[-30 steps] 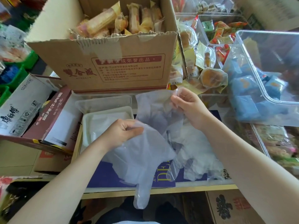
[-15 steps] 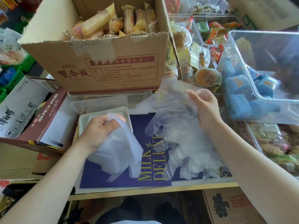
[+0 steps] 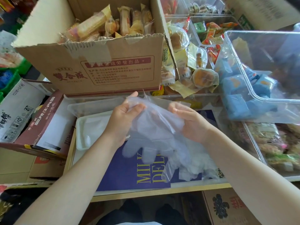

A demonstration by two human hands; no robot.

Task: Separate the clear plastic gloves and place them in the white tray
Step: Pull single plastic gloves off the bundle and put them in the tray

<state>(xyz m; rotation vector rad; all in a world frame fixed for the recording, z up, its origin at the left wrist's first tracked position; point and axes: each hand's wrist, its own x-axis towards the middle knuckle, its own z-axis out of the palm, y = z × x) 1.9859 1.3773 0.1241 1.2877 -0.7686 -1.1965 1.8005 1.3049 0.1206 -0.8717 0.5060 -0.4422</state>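
**Operator:** Over the purple card, head view: which step is in hand?

**Inspector:** Separation, by my reading. The left hand (image 3: 125,117) pinches the cuff edge of a clear plastic glove (image 3: 154,132) between thumb and fingers; the right hand (image 3: 189,121) grasps the same film from the opposite side. The glove is held above the card, just right of the white tray (image 3: 82,127).

**Operator:** Orientation?

**Inspector:** Long axis runs roughly away from the person; cuff up and far, finger stalls hanging down toward the near edge. Whether one layer or two is held, I cannot tell; the film is too sheer.

**Operator:** Next move?

**Inspector:** Peel the layers apart, then carry one leftward into the tray. A loose pile of gloves (image 3: 194,164) remains on the card below.
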